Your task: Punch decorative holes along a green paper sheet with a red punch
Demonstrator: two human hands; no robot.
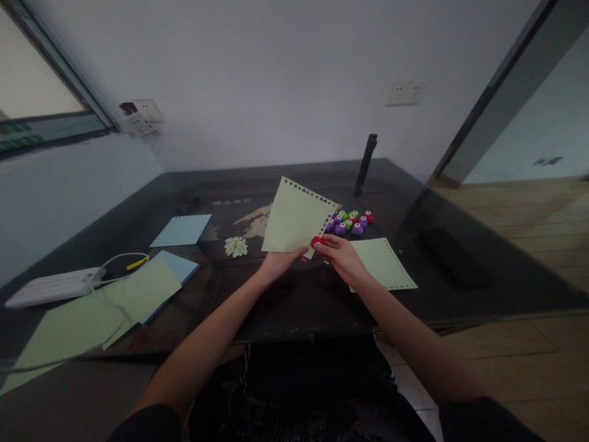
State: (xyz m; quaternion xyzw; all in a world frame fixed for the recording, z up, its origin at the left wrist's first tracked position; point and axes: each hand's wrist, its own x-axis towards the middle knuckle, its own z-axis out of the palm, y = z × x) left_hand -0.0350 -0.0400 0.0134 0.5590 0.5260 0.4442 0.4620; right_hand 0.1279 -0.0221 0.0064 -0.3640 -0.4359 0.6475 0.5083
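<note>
Raised above the table is a pale green sheet of paper (297,218) with small punched holes along its top and right edges. My left hand (278,264) grips its lower edge, the fingers partly hidden behind the sheet. In my right hand (340,252) a small red craft punch (317,242) is pinched at the sheet's lower right edge. Beyond that hand lie several purple, green and red punches (352,222) in a cluster. A second punched green sheet (384,264) rests flat, partly under my right wrist. Left of the held sheet is a heap of tiny paper cutouts (236,247).
A light blue sheet (181,230) lies at the left, with overlapping green sheets (105,307) nearer me. A white power strip (55,287) and its cable rest over them. At the right lies a flat black object (453,256); a black upright post (365,166) stands at the back.
</note>
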